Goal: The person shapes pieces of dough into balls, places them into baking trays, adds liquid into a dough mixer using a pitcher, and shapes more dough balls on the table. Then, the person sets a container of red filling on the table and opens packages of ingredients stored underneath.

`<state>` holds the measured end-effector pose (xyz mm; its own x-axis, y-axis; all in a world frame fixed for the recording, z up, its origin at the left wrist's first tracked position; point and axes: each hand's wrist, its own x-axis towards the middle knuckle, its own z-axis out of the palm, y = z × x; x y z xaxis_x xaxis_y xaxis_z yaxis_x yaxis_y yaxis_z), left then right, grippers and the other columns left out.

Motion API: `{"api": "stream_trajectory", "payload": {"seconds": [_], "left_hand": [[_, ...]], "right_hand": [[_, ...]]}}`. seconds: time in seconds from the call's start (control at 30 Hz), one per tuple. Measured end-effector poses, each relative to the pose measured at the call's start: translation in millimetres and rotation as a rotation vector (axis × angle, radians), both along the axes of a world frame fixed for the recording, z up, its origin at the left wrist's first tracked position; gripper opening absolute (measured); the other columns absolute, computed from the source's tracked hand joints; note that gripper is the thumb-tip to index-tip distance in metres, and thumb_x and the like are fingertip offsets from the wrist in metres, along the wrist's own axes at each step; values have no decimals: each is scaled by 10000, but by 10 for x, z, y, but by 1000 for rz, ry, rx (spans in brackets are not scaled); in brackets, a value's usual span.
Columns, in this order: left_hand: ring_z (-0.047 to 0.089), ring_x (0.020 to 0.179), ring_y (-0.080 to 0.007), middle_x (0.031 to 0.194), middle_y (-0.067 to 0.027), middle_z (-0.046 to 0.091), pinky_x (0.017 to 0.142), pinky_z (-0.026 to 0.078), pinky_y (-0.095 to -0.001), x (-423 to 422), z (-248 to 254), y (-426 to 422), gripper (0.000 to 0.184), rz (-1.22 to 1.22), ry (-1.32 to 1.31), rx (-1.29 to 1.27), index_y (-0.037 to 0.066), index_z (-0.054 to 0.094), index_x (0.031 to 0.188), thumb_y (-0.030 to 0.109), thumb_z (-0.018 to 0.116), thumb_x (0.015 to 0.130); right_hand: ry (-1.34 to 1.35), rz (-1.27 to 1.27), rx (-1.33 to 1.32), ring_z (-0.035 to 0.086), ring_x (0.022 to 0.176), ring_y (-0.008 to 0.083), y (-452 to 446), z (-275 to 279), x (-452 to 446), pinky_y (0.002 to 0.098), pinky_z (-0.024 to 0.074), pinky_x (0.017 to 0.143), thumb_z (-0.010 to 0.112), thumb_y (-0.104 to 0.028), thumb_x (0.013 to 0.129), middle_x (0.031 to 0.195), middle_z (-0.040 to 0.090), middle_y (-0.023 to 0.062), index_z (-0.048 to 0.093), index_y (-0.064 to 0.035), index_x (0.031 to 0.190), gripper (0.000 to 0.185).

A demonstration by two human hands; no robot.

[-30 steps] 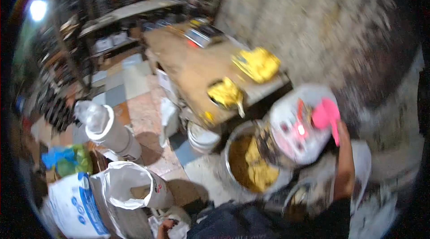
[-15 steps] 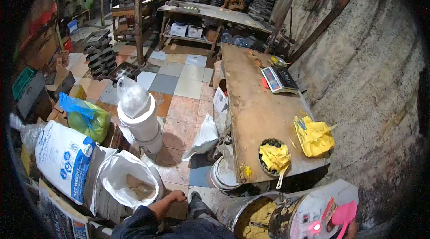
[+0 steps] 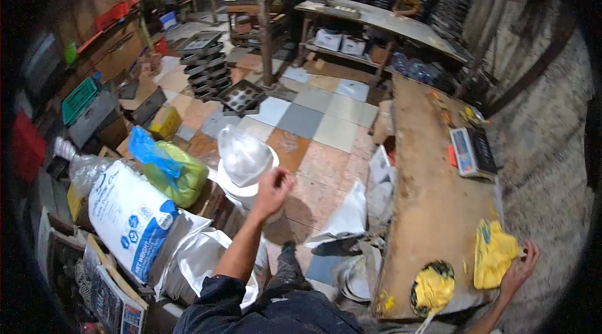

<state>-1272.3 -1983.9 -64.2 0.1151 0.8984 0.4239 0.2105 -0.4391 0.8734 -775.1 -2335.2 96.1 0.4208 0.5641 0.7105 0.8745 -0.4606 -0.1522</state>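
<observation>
My left hand [image 3: 274, 192] reaches forward with loosely curled fingers. It overlaps the rim of a white bucket [image 3: 238, 188] topped by a clear plastic bag [image 3: 243, 155]; I see nothing in it, and whether it touches is unclear. On the right, my right hand [image 3: 522, 266] is open with fingers apart, at the edge of a yellow, creamy-looking block [image 3: 494, 254] on the wooden table [image 3: 439, 202]. Contact there is hard to judge. Nearby on the table, a dark-rimmed bowl [image 3: 414, 299] holds more yellow mass [image 3: 434, 290], with a pale handle sticking out.
A digital scale [image 3: 471, 152] stands farther along the table. At left are a printed white sack [image 3: 128, 215], an open white sack [image 3: 204, 265] and a green bag [image 3: 179, 174]. Stacked trays [image 3: 204, 71] stand on the tiled floor. Two people are at far tables.
My view has swung left. My left hand has risen from low down to the bucket. My right hand has left the pink object at the machine and moved to the yellow block.
</observation>
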Motion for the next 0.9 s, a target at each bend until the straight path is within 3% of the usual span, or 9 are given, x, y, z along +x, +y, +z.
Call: {"api": "stream_trajectory", "payload": {"seconds": [0.13, 0.2, 0.27, 0.4, 0.6, 0.67, 0.73, 0.77, 0.9], "left_hand": [[457, 754, -136, 745, -58, 512, 697, 386, -251, -800, 959, 403, 104, 340, -443, 398, 18, 515, 804, 118, 540, 823], [429, 770, -173, 721, -80, 461, 724, 365, -291, -1161, 1128, 535, 131, 475, -488, 761, 25, 504, 776, 148, 487, 819], [374, 695, -178, 659, -59, 363, 646, 321, -332, -1432, 1360, 612, 193, 689, -344, 1056, 54, 447, 663, 165, 454, 821], [268, 613, -138, 602, 13, 236, 599, 219, -321, -1492, 2062, 714, 317, 568, -804, 1440, 149, 298, 533, 178, 480, 791], [292, 541, -139, 565, 21, 287, 610, 252, -327, -959, 2525, 1555, 194, 628, -825, 1657, 148, 429, 607, 285, 527, 704], [298, 499, -129, 534, 28, 317, 603, 267, -312, -918, 2509, 1803, 200, 290, -773, 1670, 142, 475, 635, 328, 523, 689], [443, 534, -153, 567, 19, 464, 662, 360, -357, -651, 2637, 2145, 144, 86, -571, 1670, 123, 546, 667, 259, 520, 709], [276, 454, -75, 523, 70, 275, 463, 233, -241, -167, 2933, 2493, 370, 462, -741, 1888, 193, 394, 602, 408, 504, 883], [298, 452, -91, 522, 55, 290, 452, 246, -250, 474, 3452, 3216, 371, 365, -606, 2052, 180, 408, 583, 359, 493, 897]], "right_hand": [[38, 238, 39, 496, 964, 259, 1507, -272, -264, 335, 405, 784, 465, 43, 767, 1159, 455, 120, 514, 10, 1022, 261], [-29, 295, 71, 484, 917, 251, 2123, -363, -322, 317, 398, 776, 473, 29, 790, 1102, 451, 120, 491, 24, 971, 182], [217, 292, 97, 458, 867, 251, 2674, -382, -418, 309, 384, 786, 490, -5, 806, 1074, 441, 136, 479, 26, 953, 150], [32, 362, 83, 441, 856, 252, 3668, -393, -300, 325, 364, 804, 486, -98, 847, 1049, 433, 132, 457, 24, 941, 158], [95, 499, -2, 452, 895, 265, 4804, -358, -533, 332, 370, 807, 504, -101, 822, 1059, 432, 144, 468, 5, 891, 131], [297, 461, -101, 453, 859, 248, 5122, -440, -404, 319, 380, 769, 507, -111, 821, 1055, 427, 148, 473, 7, 874, 134], [165, 438, -62, 443, 814, 219, 5462, -559, -204, 301, 385, 712, 511, -103, 818, 1043, 422, 138, 474, 0, 854, 115], [258, 444, -39, 436, 807, 218, 5622, -644, -43, 297, 381, 705, 493, -57, 791, 1069, 407, 139, 467, 1, 856, 91], [363, 429, 60, 426, 788, 222, 6342, -1108, 770, 305, 382, 715, 473, -20, 770, 1063, 456, 152, 506, 33, 950, 190]]}}
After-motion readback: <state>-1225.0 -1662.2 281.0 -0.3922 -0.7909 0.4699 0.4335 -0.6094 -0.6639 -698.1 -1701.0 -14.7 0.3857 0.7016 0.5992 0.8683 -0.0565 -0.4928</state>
